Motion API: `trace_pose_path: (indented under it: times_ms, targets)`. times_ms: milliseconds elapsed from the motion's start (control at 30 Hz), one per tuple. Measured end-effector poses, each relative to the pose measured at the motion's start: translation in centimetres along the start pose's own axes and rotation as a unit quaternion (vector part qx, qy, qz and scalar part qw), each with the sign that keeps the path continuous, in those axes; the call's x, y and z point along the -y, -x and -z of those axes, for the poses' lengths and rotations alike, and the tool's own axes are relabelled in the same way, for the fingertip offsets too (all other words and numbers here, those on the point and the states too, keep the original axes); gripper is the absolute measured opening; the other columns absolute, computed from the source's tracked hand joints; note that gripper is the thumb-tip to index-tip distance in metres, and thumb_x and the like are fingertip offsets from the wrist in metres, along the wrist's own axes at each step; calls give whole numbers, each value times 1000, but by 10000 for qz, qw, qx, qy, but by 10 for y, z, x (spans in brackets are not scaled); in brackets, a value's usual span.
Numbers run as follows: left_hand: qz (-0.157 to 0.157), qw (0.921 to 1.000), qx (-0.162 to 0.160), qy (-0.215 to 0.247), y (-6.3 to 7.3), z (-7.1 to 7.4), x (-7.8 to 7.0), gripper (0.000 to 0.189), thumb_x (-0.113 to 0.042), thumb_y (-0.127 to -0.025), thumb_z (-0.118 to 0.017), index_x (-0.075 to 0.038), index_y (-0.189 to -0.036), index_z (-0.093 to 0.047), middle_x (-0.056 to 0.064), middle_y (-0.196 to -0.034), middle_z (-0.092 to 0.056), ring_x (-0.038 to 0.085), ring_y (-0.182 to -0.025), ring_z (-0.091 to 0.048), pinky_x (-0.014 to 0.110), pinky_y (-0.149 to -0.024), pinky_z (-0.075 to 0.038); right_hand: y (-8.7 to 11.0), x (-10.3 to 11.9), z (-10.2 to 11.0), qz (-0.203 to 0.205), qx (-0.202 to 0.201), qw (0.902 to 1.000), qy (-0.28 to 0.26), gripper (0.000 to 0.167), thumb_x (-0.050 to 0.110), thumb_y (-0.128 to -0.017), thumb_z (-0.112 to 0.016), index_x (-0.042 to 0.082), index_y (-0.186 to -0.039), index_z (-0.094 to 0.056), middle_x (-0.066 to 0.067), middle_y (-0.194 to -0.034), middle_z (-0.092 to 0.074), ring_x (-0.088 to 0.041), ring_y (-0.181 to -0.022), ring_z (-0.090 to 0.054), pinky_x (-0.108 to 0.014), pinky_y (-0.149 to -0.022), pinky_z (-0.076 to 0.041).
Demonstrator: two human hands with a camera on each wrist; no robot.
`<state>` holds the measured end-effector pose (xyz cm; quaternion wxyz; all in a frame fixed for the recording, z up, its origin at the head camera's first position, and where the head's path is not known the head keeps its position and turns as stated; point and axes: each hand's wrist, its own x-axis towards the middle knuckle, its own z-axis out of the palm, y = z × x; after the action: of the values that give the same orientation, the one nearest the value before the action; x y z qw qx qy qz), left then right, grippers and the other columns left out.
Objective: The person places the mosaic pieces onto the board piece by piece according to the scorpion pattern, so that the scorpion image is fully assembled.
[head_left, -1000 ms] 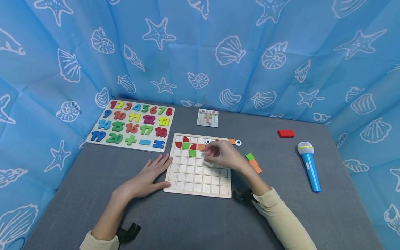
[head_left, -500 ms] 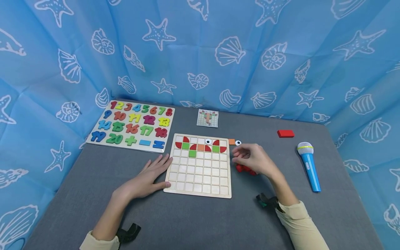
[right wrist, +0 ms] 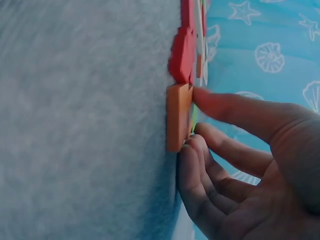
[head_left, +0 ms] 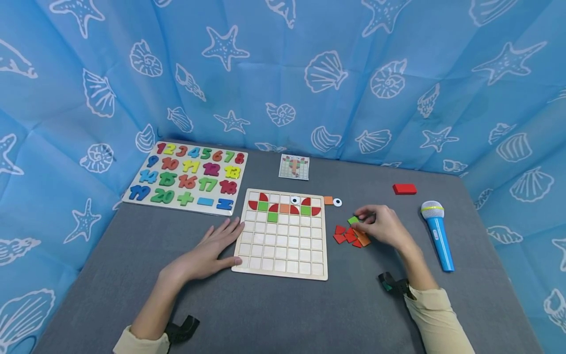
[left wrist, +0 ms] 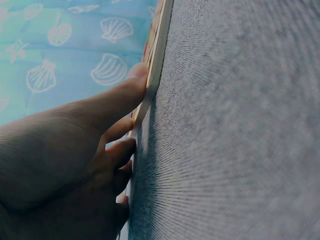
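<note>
My left hand (head_left: 208, 254) lies spread at the left side of a wooden grid board (head_left: 279, 252), its thumb on the board's edge. On the board's upper rows sit red quarter-round, green square and orange square tiles, plus one eye tile (head_left: 295, 200). To the board's right, my right hand (head_left: 382, 226) has thumb and fingertips around a green square tile (head_left: 353, 220) that partly shows between them. Orange tiles (head_left: 363, 239) lie right under the thumb; one orange tile (right wrist: 178, 117) stands out in the right wrist view. Several red tiles (head_left: 339, 238) lie beside them.
A number puzzle board (head_left: 178, 169) lies at the back left. Behind the grid board is a small pattern card (head_left: 294, 167). An orange tile (head_left: 328, 200) and a second eye tile (head_left: 337, 202) lie by its upper right corner. Farther right are a red block (head_left: 404, 189) and toy microphone (head_left: 438, 236).
My right hand has moved right from over the board to the loose tiles, uncovering the board's upper right tiles and then the red pile. My left hand has stayed still.
</note>
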<state>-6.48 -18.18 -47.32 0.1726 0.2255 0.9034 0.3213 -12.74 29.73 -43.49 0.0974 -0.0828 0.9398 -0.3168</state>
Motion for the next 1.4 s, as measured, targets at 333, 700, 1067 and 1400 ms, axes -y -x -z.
trace_pose_path:
  times_ms: [333, 700, 1067, 1400]
  targets:
    - [-12, 10000, -13, -83, -2, -4, 6, 92, -56, -102, -71, -22, -174, -26, 13, -183, -20, 43, -171, -13, 77, -132, -7, -5, -1, 0, -4, 191, 9996, -192, 24, 11, -95, -81, -1, -114, -72, -17, -103, -76, -17, -84, -69, -20, -67, -56]
    - [-205, 9997, -34, 126, 0, -1, 5, 91, -56, -102, -69, -19, -174, -28, 18, -182, -21, 46, -170, -13, 82, -128, -6, 1, 5, 2, 374, -293, 9964, -704, 21, 5, -100, -76, -3, -119, -74, -24, -112, -78, -26, -96, -80, -16, -75, -61]
    - [145, 9999, 9, -80, -4, -6, 7, 91, -47, -101, -74, -17, -173, -27, 10, -184, -18, 40, -172, -12, 74, -134, -5, -5, 40, -24, 535, 134, 9876, -1470, 31, -2, -96, -77, -3, -127, -74, -27, -125, -76, -32, -103, -82, -18, -80, -64]
    - [142, 9999, -26, -91, -3, -7, 7, 92, -47, -100, -75, -17, -173, -28, 11, -183, -20, 41, -172, -12, 74, -134, -6, -20, 68, -50, 863, 352, 9850, -1452, 30, 3, -93, -82, -1, -122, -77, -22, -120, -78, -25, -97, -81, -22, -80, -65]
